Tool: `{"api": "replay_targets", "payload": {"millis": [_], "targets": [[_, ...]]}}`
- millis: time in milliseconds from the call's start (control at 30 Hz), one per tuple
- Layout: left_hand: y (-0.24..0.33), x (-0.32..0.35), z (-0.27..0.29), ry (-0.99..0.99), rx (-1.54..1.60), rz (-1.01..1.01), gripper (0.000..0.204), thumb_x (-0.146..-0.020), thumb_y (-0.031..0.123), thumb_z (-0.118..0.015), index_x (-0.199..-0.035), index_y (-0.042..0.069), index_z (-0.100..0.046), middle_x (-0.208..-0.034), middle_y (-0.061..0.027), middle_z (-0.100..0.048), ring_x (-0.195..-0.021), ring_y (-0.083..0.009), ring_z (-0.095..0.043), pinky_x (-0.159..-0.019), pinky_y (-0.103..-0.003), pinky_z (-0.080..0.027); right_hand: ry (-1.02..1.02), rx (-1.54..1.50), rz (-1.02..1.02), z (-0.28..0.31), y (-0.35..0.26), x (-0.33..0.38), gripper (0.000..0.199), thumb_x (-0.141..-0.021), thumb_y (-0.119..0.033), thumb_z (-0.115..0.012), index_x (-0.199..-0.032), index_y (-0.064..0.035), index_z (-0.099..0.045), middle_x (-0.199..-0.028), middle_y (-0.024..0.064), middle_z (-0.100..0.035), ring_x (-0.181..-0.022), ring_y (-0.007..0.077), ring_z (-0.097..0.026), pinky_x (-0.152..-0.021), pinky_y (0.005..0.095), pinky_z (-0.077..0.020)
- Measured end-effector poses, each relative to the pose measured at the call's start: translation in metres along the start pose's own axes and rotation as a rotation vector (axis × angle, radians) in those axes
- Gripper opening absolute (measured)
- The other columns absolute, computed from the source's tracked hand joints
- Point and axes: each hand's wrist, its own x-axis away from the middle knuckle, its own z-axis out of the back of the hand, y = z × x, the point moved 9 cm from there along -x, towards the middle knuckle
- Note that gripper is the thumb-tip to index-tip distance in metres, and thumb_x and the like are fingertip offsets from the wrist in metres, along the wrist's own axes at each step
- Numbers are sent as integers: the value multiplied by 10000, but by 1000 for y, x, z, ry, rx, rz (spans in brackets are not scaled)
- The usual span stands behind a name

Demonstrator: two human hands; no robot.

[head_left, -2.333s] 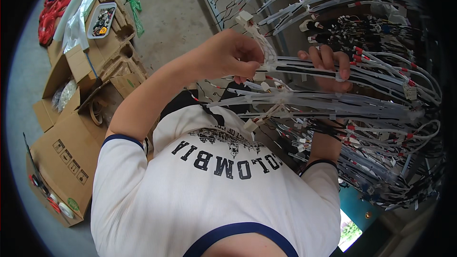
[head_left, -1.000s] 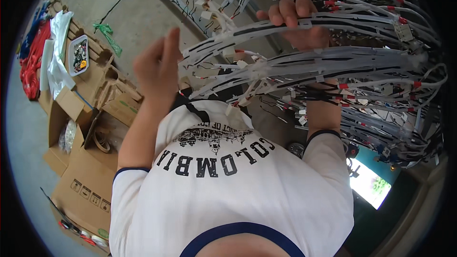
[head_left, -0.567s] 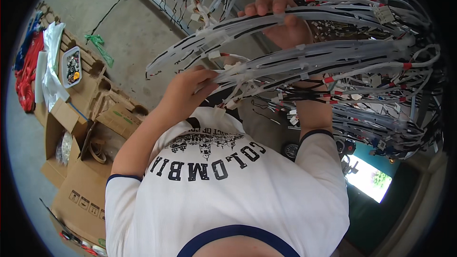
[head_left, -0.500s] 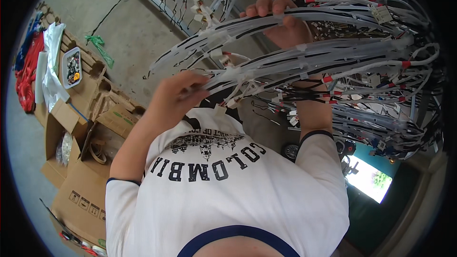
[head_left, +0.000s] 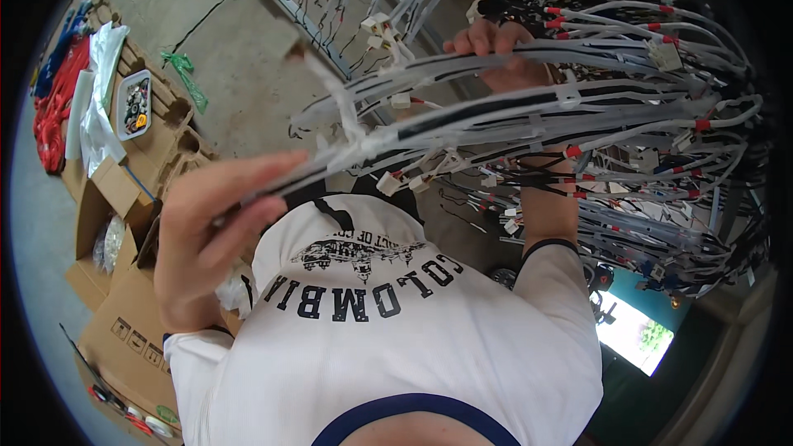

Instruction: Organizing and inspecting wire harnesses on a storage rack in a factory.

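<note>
a person's left hand (head_left: 206, 239) now pinches the near end of a long bundle of white-sleeved wires with small white plastic connectors (head_left: 496, 116), having slid down from mid-bundle moments ago, fingers (head_left: 248, 206) closed flat along it. the right hand (head_left: 500, 54) stays clenched around the far stretch, up against the hanging mass of white and black cables with red tape marks (head_left: 661, 157). with both ends gripped, the bundle is drawn out straight above the white printed t-shirt (head_left: 396, 347), open brown cardboard boxes (head_left: 116, 198) on the concrete floor (head_left: 239, 58).

Bright even daylight, soft shadows, fisheye bending, dark rim
</note>
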Motion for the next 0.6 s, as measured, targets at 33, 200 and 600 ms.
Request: {"api": "replay_targets", "payload": {"millis": [33,200,600], "targets": [[0,-6,4,19,-50,-27,315,-799,22,-634,-1112,-11,-638,-799,-72,-640,-655,-127,-564,-639,-271,-470,-59,-33,53,-3,-3,0,247,-887,-236,-618,-1096,-116,-565,-1026,76,-500,-1068,251,-461,-1031,459,-305],[-102,-35,-24,-206,281,301,252,-881,121,-630,-1122,53,-655,-765,-34,-626,-661,-96,-543,-595,-258,-436,-233,-42,75,-39,0,-15,567,-863,-460,-610,-1337,-190,-457,-979,55,-519,-925,217,-473,-861,425,-357],[-166,-15,-44,-656,671,356,314,-889,202,-616,-1090,-38,-645,-913,-59,-674,-809,-111,-599,-770,-246,-468,1,-179,-87,-28,8,-8,303,-683,-478,-797,-901,-325,-652,-857,-66,-419,-888,148,-420,-978,427,-248]]}}
